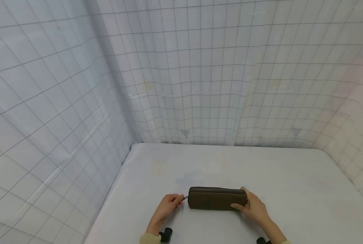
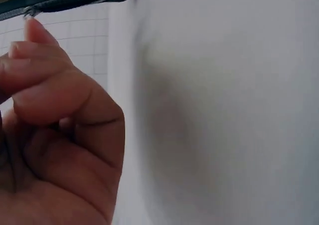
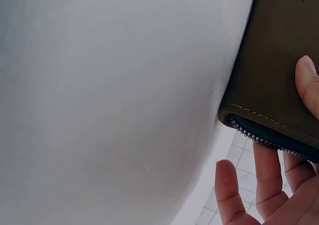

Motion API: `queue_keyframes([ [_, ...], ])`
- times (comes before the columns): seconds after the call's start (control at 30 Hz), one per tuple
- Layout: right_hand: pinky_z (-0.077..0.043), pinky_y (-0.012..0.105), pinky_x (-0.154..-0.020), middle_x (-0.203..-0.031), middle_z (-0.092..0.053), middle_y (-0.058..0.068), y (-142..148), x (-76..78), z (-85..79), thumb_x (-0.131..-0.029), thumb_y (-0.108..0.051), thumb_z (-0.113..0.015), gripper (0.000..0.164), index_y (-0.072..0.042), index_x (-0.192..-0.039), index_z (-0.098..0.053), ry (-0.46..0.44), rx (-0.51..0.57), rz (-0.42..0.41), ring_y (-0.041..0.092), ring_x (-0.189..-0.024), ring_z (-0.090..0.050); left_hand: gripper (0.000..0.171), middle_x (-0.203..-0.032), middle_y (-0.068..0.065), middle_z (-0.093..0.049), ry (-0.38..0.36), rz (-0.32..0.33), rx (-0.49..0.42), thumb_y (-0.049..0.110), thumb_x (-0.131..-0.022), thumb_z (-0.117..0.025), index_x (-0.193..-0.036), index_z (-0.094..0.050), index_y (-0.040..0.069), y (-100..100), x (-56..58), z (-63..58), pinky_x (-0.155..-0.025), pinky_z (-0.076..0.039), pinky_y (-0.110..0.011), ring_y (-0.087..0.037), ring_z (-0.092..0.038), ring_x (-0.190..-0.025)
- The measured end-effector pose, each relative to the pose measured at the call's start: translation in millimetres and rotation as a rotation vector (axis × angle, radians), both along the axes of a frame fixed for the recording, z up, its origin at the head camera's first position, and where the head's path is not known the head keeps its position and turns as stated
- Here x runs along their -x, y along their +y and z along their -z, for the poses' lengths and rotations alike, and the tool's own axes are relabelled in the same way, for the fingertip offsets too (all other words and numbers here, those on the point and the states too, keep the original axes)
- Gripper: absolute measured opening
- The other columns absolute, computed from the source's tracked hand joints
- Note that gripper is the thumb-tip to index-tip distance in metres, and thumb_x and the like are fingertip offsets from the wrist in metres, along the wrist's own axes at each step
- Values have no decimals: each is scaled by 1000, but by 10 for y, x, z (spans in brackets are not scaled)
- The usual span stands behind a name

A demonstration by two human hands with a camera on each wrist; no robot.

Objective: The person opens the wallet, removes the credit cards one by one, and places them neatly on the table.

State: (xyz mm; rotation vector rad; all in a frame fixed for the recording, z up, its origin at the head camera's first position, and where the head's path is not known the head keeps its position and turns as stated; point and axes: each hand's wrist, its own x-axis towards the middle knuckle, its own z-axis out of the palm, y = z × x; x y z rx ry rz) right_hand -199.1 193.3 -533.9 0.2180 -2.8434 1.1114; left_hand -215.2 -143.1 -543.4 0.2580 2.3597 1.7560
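A dark brown long zip wallet (image 1: 212, 199) stands on its long edge on the white table, its zipper along the top. At its right end my right hand (image 1: 255, 207) grips it, thumb on the front face and the other fingers behind. My left hand (image 1: 169, 205) pinches the zipper pull (image 1: 185, 198) at the left end. In the left wrist view, curled fingers lie just under the zipper edge of the wallet (image 2: 65, 1). Pale stitching, zipper teeth and part of a dark printed mark show on the wallet (image 3: 269, 80) in the right wrist view.
The white table (image 1: 157, 162) spreads around the wallet. White grid-patterned sheets (image 1: 187, 84) hang behind it and at both sides. Black camera mounts (image 1: 166, 234) are strapped at both wrists, below light yellow sleeves.
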Motion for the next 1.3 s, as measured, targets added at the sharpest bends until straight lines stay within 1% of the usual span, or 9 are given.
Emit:
queue_keyframes([
  [0.13, -44, 32, -59, -78, -58, -11, 16, 6, -13, -72, -35, -82, 37, -19, -92, -56, 9, -8, -8, 11, -71, -54, 40, -60, 5, -48, -9, -29, 76, 32, -97, -56, -70, -60, 1, 59, 30, 49, -51, -30, -23, -9, -37, -54],
  [0.33, -45, 35, -60, -81, -61, -9, 39, 28, -20, -71, -34, -82, 40, -17, -97, -57, 52, -30, -2, 13, -73, -57, 42, -61, 4, -48, 28, -42, 147, 31, -97, -56, -71, -59, -1, 128, 61, -35, -54, -33, -25, -10, -40, -57],
  [0.5, -46, 37, -62, -83, -62, -7, 44, 36, -26, -72, -35, -82, 45, -14, -103, -58, 33, -35, 1, 15, -76, -58, 42, -63, 2, -48, 48, -68, 95, 31, -99, -53, -78, -62, -4, 123, 47, -154, -53, -32, -23, -10, -39, -57],
  [0.67, -45, 36, -61, -81, -60, -8, 27, 40, -22, -72, -34, -82, 39, -17, -96, -56, 8, -21, -3, 14, -74, -56, 45, -63, 2, -47, 46, -71, 56, 36, -99, -52, -77, -60, -2, 132, 29, -218, -52, -31, -23, -11, -37, -57],
  [0.8, -45, 35, -60, -81, -60, -9, 20, 28, -18, -71, -33, -83, 38, -18, -95, -56, -6, -27, -11, 13, -74, -56, 39, -65, 2, -46, -1, -87, -26, 31, -100, -51, -78, -59, 0, 133, -16, -253, -51, -31, -22, -10, -36, -57],
  [0.9, -47, 38, -62, -82, -61, -8, 19, 40, -16, -72, -33, -82, 39, -18, -97, -56, 18, -40, -14, 16, -77, -59, 39, -65, 2, -45, 23, -80, -61, 28, -101, -49, -82, -59, -4, 156, -6, -362, -50, -30, -21, -9, -35, -55],
  [1.07, -47, 40, -64, -84, -62, -7, 8, 57, -5, -71, -33, -83, 40, -17, -97, -56, 22, -28, -17, 19, -79, -61, 38, -61, 2, -43, 88, -55, 23, 25, -101, -50, -79, -61, -4, 198, 5, -608, -49, -29, -22, -10, -35, -54],
  [1.2, -47, 40, -64, -84, -62, -8, 10, 19, 16, -71, -34, -83, 40, -18, -97, -57, 3, -37, -8, 18, -79, -60, 40, -60, 3, -45, 115, -47, 85, 30, -99, -52, -75, -62, -1, 237, -41, -627, -48, -29, -22, -9, -35, -53],
  [1.3, -47, 40, -63, -84, -62, -8, 17, 13, 14, -71, -35, -83, 40, -18, -97, -57, 8, -39, -5, 18, -79, -60, 41, -60, 3, -49, 199, -38, 165, 34, -99, -53, -72, -64, 5, 313, -33, -616, -47, -31, -22, -8, -34, -50],
])
